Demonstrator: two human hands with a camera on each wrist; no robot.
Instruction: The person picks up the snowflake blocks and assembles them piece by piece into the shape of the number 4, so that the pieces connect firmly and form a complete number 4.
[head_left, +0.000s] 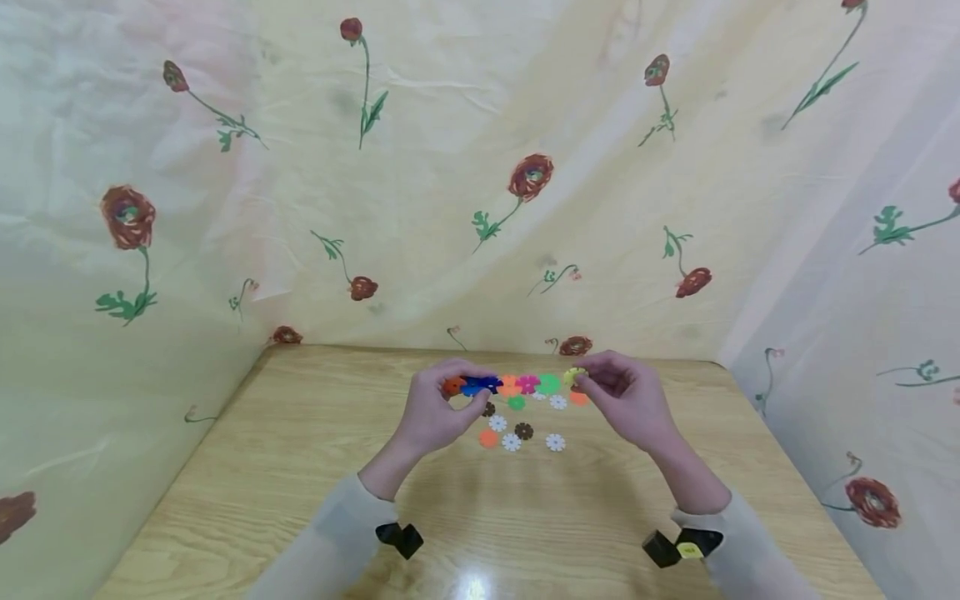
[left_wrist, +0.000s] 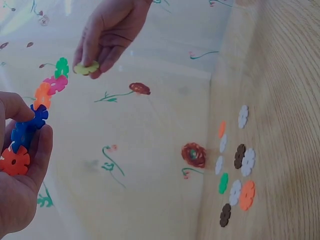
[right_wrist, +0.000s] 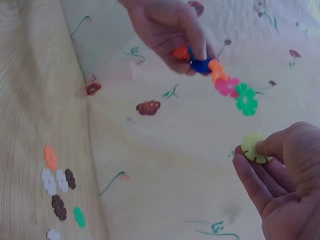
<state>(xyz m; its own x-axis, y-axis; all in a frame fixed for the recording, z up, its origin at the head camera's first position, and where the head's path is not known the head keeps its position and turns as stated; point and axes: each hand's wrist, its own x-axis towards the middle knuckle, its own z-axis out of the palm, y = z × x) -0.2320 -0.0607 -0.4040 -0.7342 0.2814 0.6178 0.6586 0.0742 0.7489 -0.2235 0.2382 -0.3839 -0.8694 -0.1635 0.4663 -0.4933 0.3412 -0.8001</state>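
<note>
My left hand (head_left: 438, 408) pinches a chain of notched plastic flower discs by its dark blue disc (left_wrist: 37, 116), above the table. Along the chain run an orange-red disc (left_wrist: 15, 161), blue ones, an orange disc (right_wrist: 217, 71), a pink disc (right_wrist: 227, 86) and a green disc (right_wrist: 246, 99) at the free end. Between thumb and fingers my right hand (head_left: 626, 400) pinches a single yellow-green flower disc (right_wrist: 255, 148). It is apart from the chain, a short gap away from the green end.
Loose discs lie on the wooden table (head_left: 480, 508) below the hands: several white ones (head_left: 555, 442), brown ones (head_left: 523, 431), orange ones (head_left: 488, 438) and a green one (head_left: 516, 402). Flower-printed cloth (head_left: 435, 167) hangs behind the table and at both sides.
</note>
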